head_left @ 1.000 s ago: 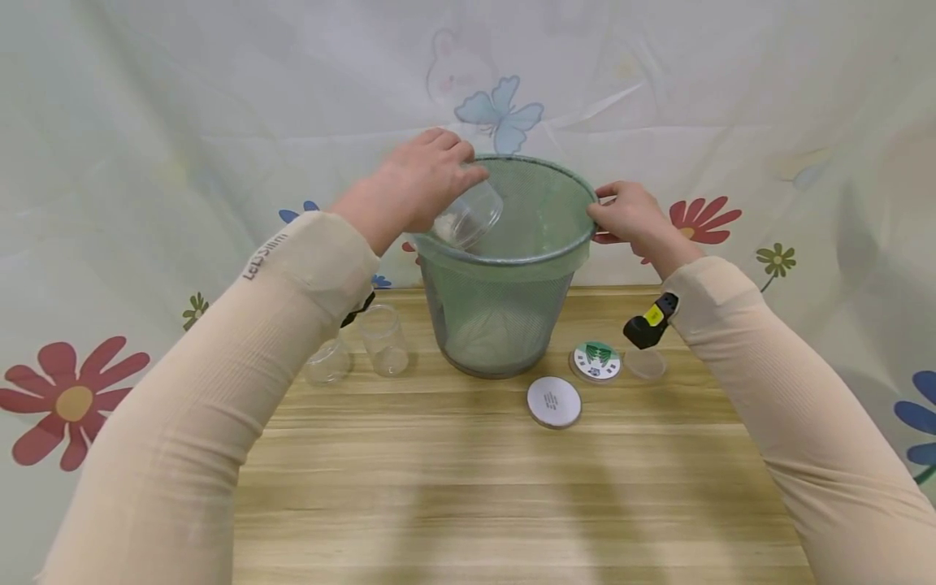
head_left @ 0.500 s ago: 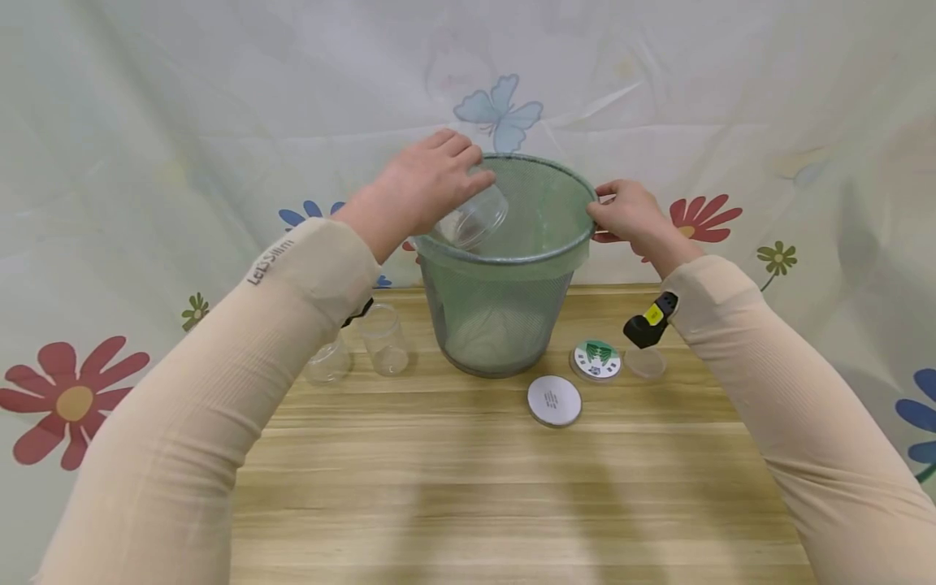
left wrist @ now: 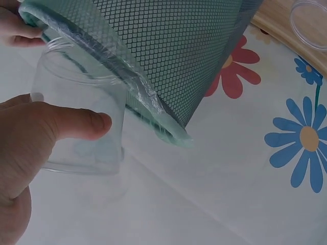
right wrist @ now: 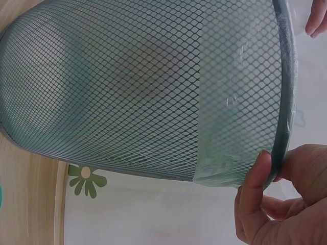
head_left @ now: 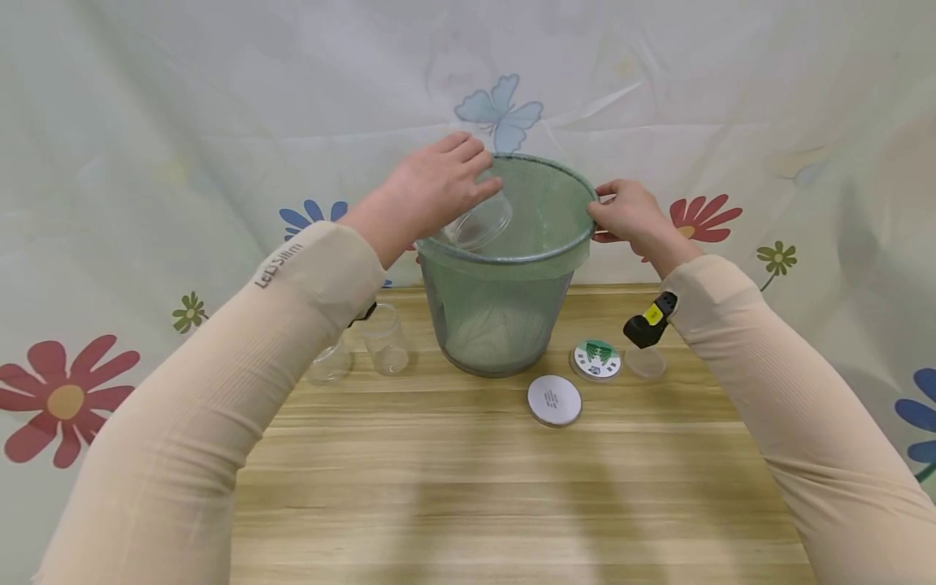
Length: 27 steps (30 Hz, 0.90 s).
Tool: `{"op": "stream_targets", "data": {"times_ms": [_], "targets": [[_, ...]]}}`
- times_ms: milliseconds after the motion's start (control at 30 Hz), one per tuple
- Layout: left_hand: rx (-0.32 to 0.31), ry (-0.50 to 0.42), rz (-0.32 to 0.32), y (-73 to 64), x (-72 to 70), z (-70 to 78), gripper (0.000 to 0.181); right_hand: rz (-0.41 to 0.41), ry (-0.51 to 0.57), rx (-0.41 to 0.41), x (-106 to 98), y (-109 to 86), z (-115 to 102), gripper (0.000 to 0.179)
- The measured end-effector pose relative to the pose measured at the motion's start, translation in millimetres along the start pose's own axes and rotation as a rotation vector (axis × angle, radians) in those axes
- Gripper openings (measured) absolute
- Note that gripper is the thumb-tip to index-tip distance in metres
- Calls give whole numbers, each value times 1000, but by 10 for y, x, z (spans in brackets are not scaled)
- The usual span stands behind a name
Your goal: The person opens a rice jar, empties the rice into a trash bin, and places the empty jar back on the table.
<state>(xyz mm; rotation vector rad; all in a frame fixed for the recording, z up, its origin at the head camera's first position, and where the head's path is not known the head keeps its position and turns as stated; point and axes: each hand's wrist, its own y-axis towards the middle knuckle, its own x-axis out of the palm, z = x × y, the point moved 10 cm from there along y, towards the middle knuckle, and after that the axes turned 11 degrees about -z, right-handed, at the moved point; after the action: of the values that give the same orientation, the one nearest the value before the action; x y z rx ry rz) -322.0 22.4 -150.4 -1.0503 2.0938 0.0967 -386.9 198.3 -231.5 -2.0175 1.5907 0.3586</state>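
Note:
A green-lined wire mesh bin (head_left: 504, 313) stands upright on the table at the back. My left hand (head_left: 439, 187) grips a clear plastic jar (head_left: 484, 223), tilted with its mouth over the bin's left rim. The left wrist view shows the thumb lying along the jar's side, and the jar (left wrist: 84, 145) looks see-through, with no contents that I can make out. At the bin's right side my right hand (head_left: 630, 215) pinches the rim and the folded liner bag (right wrist: 225, 153) between thumb and fingers.
Two clear jars, a tall one (head_left: 385, 341) and a lower one (head_left: 331, 363), stand left of the bin, partly behind the left arm. Right of it lie a white disc (head_left: 554, 400), a green-and-white lid (head_left: 596, 360) and a clear lid (head_left: 646, 363). A flowered curtain (head_left: 292, 97) hangs behind.
My left hand has shifted slightly right with the jar, further over the bin. Pale stuff seen in the jar earlier no longer shows. My right hand has stayed on the rim.

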Motion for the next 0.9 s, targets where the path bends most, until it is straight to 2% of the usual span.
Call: {"op": "stream_targets", "data": {"times_ms": [133,367,533,767,900], "targets": [[7,36,9,14,-23,26,67,1,0,2,-2,1,4,54],[19,194,20,36,-30,102,66,6,-11,-8,2,6,2,54],[27,248,53,36,-52,149,59,10,-19,-9,0,5,3,54],[77,320,0,74,-9,221,61,10,-21,-9,-3,-1,4,54],[93,365,-2,92,-5,266,59,9,-25,-11,-6,-2,4,54]]}}
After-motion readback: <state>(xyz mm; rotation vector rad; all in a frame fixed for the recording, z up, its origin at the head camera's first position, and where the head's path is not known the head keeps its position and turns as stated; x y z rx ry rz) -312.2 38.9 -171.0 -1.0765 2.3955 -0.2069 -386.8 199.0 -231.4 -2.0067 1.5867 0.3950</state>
